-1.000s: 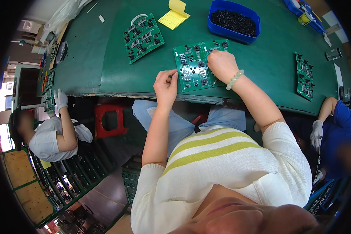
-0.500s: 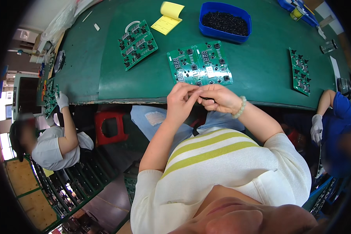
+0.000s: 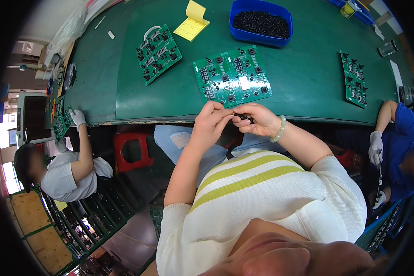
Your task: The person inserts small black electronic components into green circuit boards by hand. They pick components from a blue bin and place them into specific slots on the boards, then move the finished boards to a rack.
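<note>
We have both hands together at the near edge of the green table (image 3: pixel 124 92), just below the green circuit board (image 3: pixel 232 76) we are populating. A second ago the right hand was up on that board and the left hovered beside it; since then both have drawn back off the board and met in front of us, where they were already touching half a second ago. Now the right hand (image 3: pixel 257 120) is cupped, with a few small black parts (image 3: pixel 244 118) showing at its fingertips, and the left hand (image 3: pixel 209 123) reaches in with thumb and forefinger closed in a pinch on them. How many parts the right hand holds we cannot tell. We judge from this that one placement is finished and we are picking out the next piece, so the board waits untouched for the moment. The blue bin (image 3: pixel 261 22) of black parts sits beyond the board, with a yellow notepad (image 3: pixel 192 20) to its left, a second board (image 3: pixel 158 53) further left and a third board (image 3: pixel 354 85) off to the right. Co-workers sit on either side, one wearing a white glove (image 3: pixel 78 117).
</note>
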